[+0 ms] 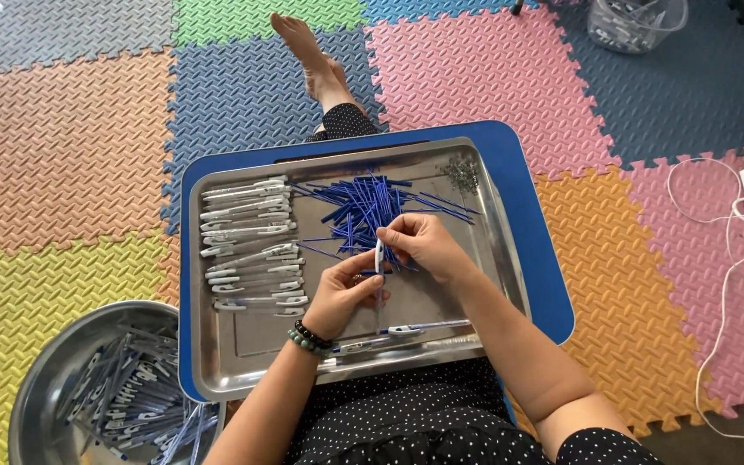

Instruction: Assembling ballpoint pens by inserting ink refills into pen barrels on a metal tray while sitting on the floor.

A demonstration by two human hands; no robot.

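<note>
A glossy metal tray point(243, 344) is seen on a smooth blue surface point(544, 284); textured foam floor mats point(71, 155) are laid beneath.

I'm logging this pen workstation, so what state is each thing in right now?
Left hand: gripping the pen barrel low down.
Right hand: pinching the top of the barrel.
Pen barrel: upright between both hands.
Blue refills: loose heap on the tray.
White pen barrels: laid in rows at the tray's left.
Steel tray: flat on the blue lap table.
Round metal bowl: holding a pile of pens.
</note>
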